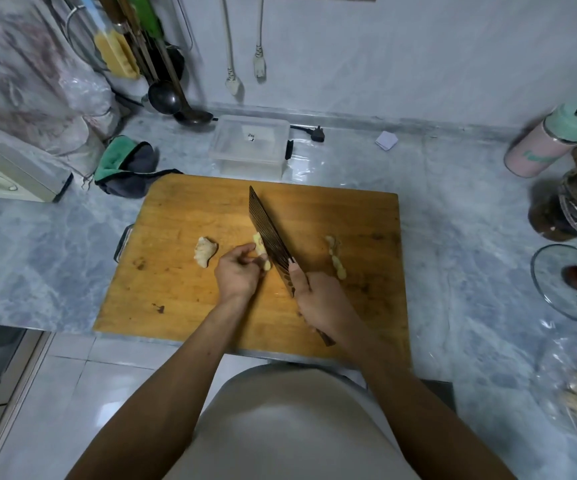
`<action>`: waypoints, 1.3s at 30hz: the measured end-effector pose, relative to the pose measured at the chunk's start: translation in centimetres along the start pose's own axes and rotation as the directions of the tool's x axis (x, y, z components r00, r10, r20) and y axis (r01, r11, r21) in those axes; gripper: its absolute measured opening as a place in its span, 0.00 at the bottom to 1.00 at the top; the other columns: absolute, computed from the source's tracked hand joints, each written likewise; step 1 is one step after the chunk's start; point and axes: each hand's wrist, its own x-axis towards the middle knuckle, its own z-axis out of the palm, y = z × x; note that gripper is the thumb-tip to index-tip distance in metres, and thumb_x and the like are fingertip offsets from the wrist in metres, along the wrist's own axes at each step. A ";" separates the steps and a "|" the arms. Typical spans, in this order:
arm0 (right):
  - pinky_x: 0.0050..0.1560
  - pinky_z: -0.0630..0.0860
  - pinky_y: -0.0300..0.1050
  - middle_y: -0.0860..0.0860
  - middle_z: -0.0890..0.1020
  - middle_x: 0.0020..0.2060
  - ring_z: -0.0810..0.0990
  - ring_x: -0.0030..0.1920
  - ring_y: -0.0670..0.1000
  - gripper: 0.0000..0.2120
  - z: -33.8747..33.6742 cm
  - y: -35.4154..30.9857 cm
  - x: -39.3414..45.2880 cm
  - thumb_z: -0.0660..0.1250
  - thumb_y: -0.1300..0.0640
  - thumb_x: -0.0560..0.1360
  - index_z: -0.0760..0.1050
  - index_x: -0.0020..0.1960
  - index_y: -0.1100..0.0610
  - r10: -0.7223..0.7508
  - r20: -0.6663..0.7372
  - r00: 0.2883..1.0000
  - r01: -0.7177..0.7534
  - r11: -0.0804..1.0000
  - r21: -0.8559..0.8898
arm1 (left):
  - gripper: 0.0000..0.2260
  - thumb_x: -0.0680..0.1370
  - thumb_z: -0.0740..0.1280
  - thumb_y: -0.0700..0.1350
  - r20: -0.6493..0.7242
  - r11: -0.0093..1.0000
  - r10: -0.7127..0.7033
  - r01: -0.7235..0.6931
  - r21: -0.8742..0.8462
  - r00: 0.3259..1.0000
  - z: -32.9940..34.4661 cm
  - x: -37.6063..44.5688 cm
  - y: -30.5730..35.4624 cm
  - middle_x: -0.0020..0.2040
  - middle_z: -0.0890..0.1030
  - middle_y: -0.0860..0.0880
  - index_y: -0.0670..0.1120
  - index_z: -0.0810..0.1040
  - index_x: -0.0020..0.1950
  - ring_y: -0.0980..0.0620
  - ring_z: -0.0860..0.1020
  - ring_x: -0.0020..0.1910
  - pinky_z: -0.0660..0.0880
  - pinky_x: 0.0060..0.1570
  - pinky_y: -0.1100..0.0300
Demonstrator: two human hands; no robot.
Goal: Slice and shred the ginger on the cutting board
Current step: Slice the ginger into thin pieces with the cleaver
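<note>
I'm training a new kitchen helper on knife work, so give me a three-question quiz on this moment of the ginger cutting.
1. True or false: the right hand holds the knife.
2. Where does the row of cut slices lie, seen from the camera? A) left of the blade B) right of the blade C) off the cutting board
3. Fill in: the left hand steadies the ginger piece against the blade, while an uncut ginger chunk waits further ____.

Key: 1 true; 2 B; 3 left
</note>
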 end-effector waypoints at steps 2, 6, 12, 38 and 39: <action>0.39 0.81 0.55 0.54 0.77 0.27 0.76 0.26 0.52 0.33 0.3 -0.4 0.2 0.46 0.39 0.85 0.73 0.35 0.60 -0.009 -0.005 1.000 0.009 1.000 -0.004 | 0.12 0.73 0.76 0.37 -0.022 1.000 -0.001 0.001 -0.015 1.000 0.3 0.6 0.0 0.39 0.83 0.47 0.44 0.82 0.55 0.50 0.82 0.37 0.82 0.51 0.47; 0.39 0.79 0.53 0.55 0.77 0.27 0.77 0.28 0.54 0.33 0.3 -1.2 0.6 0.46 0.40 0.85 0.75 0.36 0.61 -0.018 -0.040 0.999 0.018 1.000 0.008 | 0.19 0.75 0.67 0.28 -0.026 0.999 0.002 -0.003 -0.046 1.000 1.2 1.8 0.2 0.38 0.80 0.49 0.41 0.79 0.63 0.49 0.84 0.45 0.80 0.55 0.44; 0.34 0.68 0.45 0.51 0.73 0.28 0.72 0.29 0.49 0.30 0.3 -1.4 0.5 0.46 0.41 0.85 0.70 0.33 0.56 -0.064 -0.033 0.997 0.061 0.995 -0.073 | 0.21 0.77 0.64 0.27 -0.001 0.998 0.007 -0.007 -0.057 1.000 1.3 1.4 1.0 0.39 0.78 0.49 0.39 0.75 0.69 0.56 0.81 0.39 0.81 0.53 0.47; 0.38 0.66 0.44 0.51 0.73 0.30 0.72 0.34 0.51 0.29 1.0 -1.3 1.7 0.43 0.41 0.85 0.68 0.34 0.54 -0.079 0.024 0.997 0.080 0.995 -0.064 | 0.19 0.76 0.62 0.26 0.042 0.995 0.057 -0.060 0.081 0.998 1.1 2.6 1.1 0.38 0.76 0.49 0.35 0.76 0.66 0.49 0.77 0.44 0.77 0.61 0.47; 0.37 0.66 0.44 0.51 0.73 0.29 0.72 0.32 0.49 0.29 0.9 -1.4 1.7 0.44 0.42 0.86 0.68 0.34 0.54 -0.083 0.026 0.996 0.084 0.994 -0.062 | 0.19 0.76 0.62 0.26 0.041 0.993 0.062 -0.066 0.097 0.997 1.0 2.5 1.1 0.39 0.76 0.49 0.35 0.76 0.66 0.49 0.77 0.44 0.77 0.61 0.49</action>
